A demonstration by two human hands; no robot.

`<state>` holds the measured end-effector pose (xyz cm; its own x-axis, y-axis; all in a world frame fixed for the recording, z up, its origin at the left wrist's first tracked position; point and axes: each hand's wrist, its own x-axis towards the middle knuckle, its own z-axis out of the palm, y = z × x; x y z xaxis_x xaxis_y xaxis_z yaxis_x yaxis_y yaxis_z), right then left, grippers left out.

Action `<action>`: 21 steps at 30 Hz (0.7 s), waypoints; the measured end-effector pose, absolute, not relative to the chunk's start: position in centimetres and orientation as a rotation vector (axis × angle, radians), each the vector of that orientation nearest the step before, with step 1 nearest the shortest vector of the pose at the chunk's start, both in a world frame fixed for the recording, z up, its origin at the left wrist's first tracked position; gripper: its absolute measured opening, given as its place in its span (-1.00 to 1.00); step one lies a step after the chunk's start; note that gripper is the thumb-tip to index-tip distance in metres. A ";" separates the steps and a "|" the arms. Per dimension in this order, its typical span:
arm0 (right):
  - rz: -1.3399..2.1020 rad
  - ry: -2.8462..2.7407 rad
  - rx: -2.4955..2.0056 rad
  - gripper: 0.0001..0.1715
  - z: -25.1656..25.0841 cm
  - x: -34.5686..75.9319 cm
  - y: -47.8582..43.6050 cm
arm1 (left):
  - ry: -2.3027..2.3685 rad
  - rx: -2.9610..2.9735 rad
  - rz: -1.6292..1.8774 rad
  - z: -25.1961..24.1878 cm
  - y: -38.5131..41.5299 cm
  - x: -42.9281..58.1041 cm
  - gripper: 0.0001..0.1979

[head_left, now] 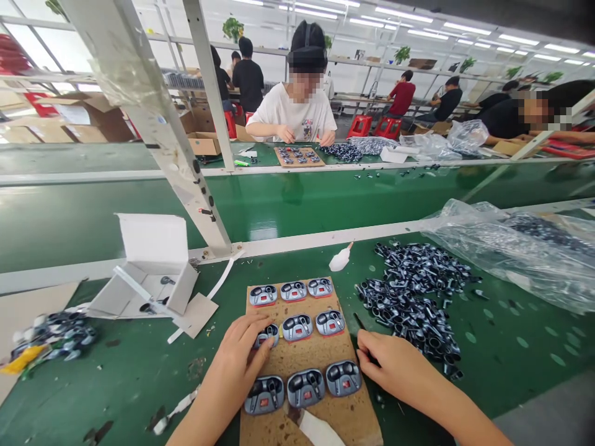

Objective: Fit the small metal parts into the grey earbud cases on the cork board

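Observation:
My left hand curls round an earbud case at the left end of the middle row, thumb and fingers on its sides. That case lies on a brown cardboard sheet with several similar grey cases in three rows, each with dark earbud parts and a small red patch. At the sheet's right edge, my right hand is closed around a thin dark stick-like tool; its tip points up and left, the rest is hidden in the fingers. Beyond it lies a heap of dark glossy earbud shells.
An open white box with a few dark parts stands left, beside a pile of small parts. A clear plastic bag lies right. A white post rises ahead. Across the green belt a co-worker sits.

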<state>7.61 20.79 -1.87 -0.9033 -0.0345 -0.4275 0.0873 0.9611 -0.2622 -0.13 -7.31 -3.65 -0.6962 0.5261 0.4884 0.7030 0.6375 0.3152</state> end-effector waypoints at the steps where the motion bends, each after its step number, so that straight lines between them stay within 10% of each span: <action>1: -0.401 2.673 0.035 -0.84 -1.8 7.7 21.0 | -2.505 -0.982 -0.697 -3.6 -7.3 -0.1 -0.78; 14: -0.736 2.451 0.164 -0.53 -1.7 12.7 23.1 | -2.537 -1.047 -0.586 -2.9 -8.4 0.7 -0.73; 21: -0.633 2.457 0.237 -0.86 -1.3 12.1 22.0 | -2.488 -1.308 -0.574 -1.8 -10.2 2.7 -0.69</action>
